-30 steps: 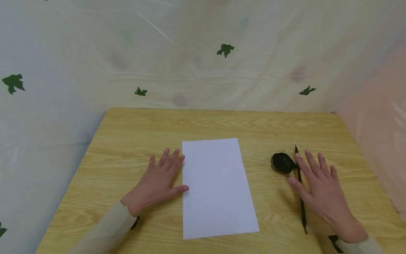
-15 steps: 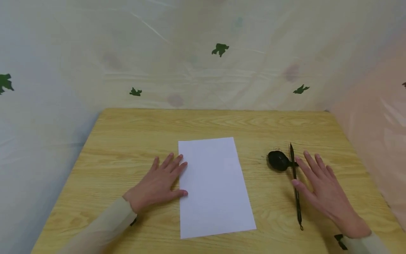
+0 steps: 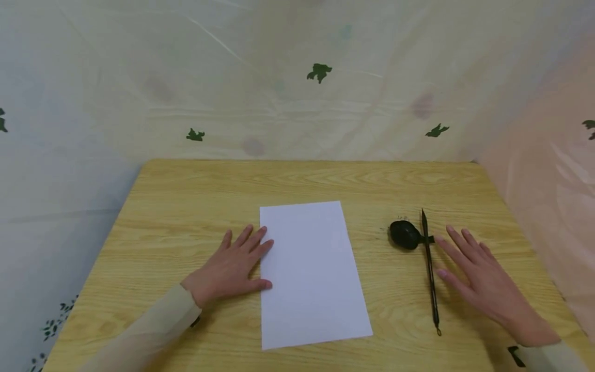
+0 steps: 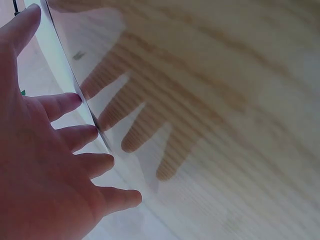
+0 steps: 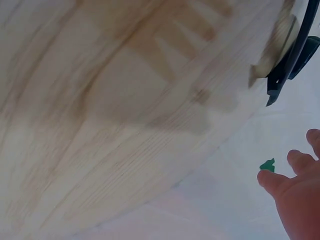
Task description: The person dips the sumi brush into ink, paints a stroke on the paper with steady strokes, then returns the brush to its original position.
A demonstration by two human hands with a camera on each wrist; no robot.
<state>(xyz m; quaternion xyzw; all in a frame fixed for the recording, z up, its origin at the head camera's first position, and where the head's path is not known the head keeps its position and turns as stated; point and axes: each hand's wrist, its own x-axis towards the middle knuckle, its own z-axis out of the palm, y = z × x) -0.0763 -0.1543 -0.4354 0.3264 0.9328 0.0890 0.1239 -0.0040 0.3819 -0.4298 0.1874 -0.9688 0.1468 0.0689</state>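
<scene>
A blank white sheet of paper point(image 3: 311, 279) lies on the wooden table. My left hand point(image 3: 230, 271) is spread at its left edge, with thumb and some fingertips over the margin. In the left wrist view the same hand point(image 4: 55, 150) has straight, parted fingers beside the paper's edge. To the right of the paper, a black calligraphy brush point(image 3: 430, 279) with a loop at its near end rests across the short handle of a rounded black dish point(image 3: 404, 235). My right hand point(image 3: 488, 289) hovers just right of the brush, fingers extended and holding nothing.
The wood-grain table point(image 3: 204, 191) has small dark specks around the black dish. Pale sheeting point(image 3: 260, 67) with green bird shapes hangs behind the table and along both sides.
The head view has shifted slightly, so the paper and brush appear farther left. My right hand has drawn right, away from the brush. The left fingers have edged a little farther over the paper.
</scene>
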